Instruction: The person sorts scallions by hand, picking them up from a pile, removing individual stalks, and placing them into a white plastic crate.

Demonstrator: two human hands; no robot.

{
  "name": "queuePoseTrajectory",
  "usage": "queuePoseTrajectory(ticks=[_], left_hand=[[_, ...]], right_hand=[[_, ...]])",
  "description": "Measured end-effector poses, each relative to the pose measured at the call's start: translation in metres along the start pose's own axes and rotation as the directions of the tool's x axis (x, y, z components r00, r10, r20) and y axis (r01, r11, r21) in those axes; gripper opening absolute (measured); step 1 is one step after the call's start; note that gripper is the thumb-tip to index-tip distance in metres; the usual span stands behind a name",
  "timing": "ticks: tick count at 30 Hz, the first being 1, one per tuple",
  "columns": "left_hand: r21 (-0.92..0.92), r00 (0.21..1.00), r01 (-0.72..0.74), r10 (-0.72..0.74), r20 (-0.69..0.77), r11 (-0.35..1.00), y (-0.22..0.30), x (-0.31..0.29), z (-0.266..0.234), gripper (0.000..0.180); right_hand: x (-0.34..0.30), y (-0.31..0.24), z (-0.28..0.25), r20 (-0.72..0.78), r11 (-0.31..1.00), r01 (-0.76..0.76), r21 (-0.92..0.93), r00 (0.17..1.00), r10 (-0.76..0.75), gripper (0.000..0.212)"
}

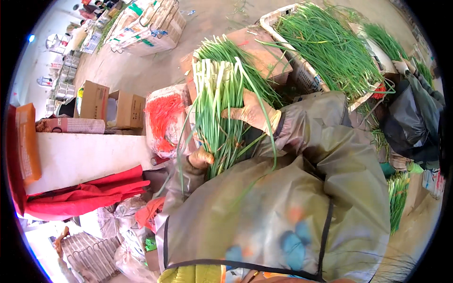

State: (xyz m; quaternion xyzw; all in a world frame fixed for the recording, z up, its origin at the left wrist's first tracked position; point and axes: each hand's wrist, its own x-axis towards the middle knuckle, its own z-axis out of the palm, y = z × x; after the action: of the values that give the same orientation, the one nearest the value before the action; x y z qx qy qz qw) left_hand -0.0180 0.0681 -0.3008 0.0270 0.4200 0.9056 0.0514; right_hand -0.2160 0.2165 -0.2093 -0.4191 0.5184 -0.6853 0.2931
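Observation:
I hold a thick bunch of garlic chives (217, 108) in front of me, its pale ends at the far side and its green leaves hanging towards my lap. My right hand (252, 113), in a tan glove, is wrapped round the bunch from the right. Lower down, my left hand (201, 158) closes on the leaves from the left, its fingers partly hidden. Loose leaves trail over my raincoat-like apron. Just beyond the bunch, more chives (255, 70) lie on a cardboard surface (257, 45).
A white crate (306, 70) heaped with chives stands at the far right. Red ties (165, 118) lie on a white package to the left. Further left are a white tabletop (89, 158), red cloth (94, 195) and an open cardboard box (96, 101). Another person's dark clothing (410, 118) shows at right.

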Motion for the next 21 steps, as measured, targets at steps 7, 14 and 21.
queuePoseTrajectory(ticks=[7,14,21], left_hand=[[-0.111,0.995,0.022,-0.032,-0.092,0.994,0.001,-0.014,0.024,0.092],[-0.148,0.995,0.057,-0.069,-0.078,0.987,-0.001,-0.007,0.029,0.091],[-0.141,0.992,0.072,-0.085,-0.090,0.987,0.001,-0.006,0.033,0.091]], right_hand=[[-0.031,-0.002,-0.037,0.155,0.902,-0.369,0.225,0.927,0.340,0.050],[-0.032,0.003,-0.154,-0.135,0.694,-0.385,-0.609,0.912,0.387,0.030],[0.035,-0.032,-0.079,0.061,0.459,0.128,-0.879,0.986,-0.158,0.053]])
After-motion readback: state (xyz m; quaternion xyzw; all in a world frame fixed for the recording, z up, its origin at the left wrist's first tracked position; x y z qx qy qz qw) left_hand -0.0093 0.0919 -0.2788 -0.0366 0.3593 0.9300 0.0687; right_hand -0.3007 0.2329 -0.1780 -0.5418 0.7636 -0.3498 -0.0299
